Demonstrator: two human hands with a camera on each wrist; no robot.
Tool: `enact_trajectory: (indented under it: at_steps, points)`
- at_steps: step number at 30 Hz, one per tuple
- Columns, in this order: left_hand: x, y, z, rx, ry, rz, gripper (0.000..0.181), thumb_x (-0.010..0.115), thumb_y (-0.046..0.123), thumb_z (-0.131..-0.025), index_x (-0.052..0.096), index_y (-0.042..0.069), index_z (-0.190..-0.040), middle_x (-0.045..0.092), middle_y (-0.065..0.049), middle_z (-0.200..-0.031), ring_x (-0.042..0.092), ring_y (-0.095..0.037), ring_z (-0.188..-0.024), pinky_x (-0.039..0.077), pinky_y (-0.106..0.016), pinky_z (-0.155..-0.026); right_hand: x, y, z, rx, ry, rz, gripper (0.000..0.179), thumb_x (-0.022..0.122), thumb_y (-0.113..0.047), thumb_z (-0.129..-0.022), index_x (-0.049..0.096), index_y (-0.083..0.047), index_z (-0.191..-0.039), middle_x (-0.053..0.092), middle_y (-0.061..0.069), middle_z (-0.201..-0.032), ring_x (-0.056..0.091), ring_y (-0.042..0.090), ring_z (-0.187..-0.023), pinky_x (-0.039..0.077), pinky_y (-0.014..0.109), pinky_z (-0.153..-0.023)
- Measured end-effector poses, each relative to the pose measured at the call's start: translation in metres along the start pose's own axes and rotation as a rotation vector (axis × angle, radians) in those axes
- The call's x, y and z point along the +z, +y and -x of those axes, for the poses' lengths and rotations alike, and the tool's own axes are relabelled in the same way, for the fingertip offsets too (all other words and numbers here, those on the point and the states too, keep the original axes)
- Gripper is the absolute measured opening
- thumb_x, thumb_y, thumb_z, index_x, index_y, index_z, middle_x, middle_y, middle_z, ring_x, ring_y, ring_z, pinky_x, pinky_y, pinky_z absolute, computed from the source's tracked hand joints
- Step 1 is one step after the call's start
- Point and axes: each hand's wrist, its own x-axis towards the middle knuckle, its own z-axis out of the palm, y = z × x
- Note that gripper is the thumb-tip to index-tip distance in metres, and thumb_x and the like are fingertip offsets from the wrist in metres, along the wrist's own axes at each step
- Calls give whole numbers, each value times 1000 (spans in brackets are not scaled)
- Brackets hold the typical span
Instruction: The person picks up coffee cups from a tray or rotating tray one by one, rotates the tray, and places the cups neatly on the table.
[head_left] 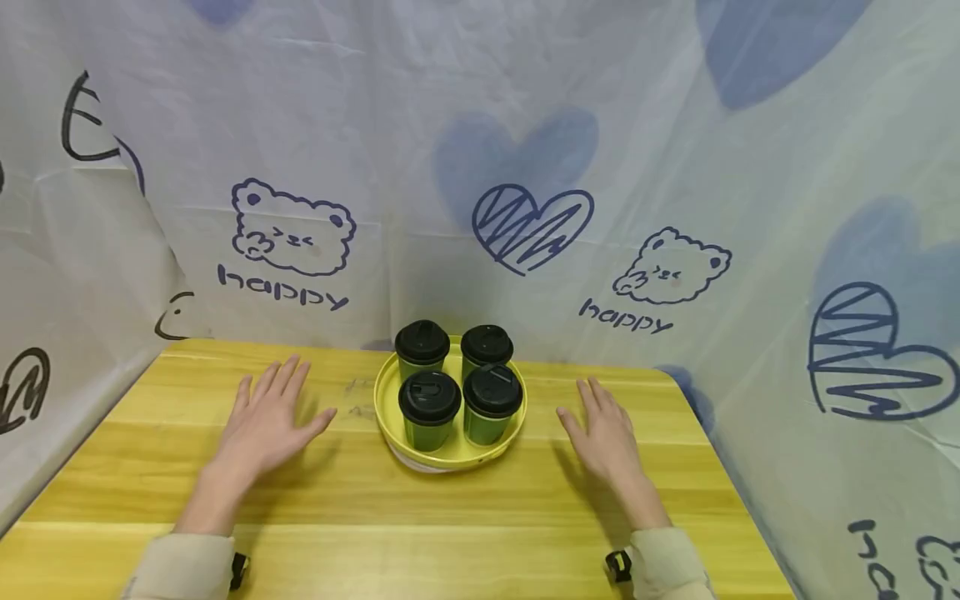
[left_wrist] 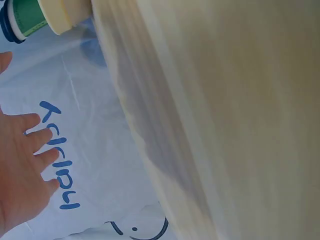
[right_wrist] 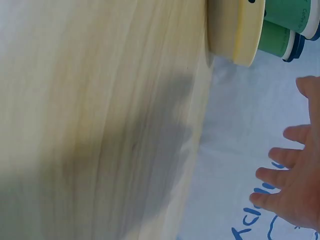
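Cream sleeve cuffs (head_left: 183,562) come nearest, reaching in over everything. Beyond them hangs a large white cloth printed with hearts and bears (head_left: 405,125), backing a wide yellow wood-grain table (head_left: 360,533). Toward its far edge, between the hands, sits a round yellow tray with a raised rim (head_left: 455,454). The person's left hand (head_left: 266,425) is spread, thumb out toward the tray; the right hand (head_left: 607,437) has its fingers extended too. Both stand apart from the tray and have hold of nothing. On the tray stand four green cups (head_left: 429,435), two in front, two behind, each capped with a black lid (head_left: 430,398). All look settled and covered, I'd judge; whether anything is left, I cannot tell. Each cup is upright, long axis vertical, lid pointing up; the circular tray lies flat, with no longer side.
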Motion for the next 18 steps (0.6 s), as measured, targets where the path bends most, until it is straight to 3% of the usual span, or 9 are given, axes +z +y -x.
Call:
enact_trajectory:
  at_steps: [11, 18]
  points:
    - [-3, 32, -6, 99, 177, 156, 86, 60, 50, -101, 27, 2, -163, 27, -22, -168, 26, -47, -151, 15, -69, -122, 8, -16, -12, -3, 160, -176, 67, 58, -37, -105, 38, 1, -157, 40, 26, -158, 37, 45, -146, 28, 59, -122]
    - [0, 51, -9, 181, 242, 291, 83, 69, 39, -97, 30, 6, -163, 32, -19, -166, 30, -46, -150, 24, -68, -120, 16, -27, -24, -6, 165, -197, 62, 62, -35, -102, 46, 2, -150, 48, 25, -149, 43, 43, -140, 37, 57, -118]
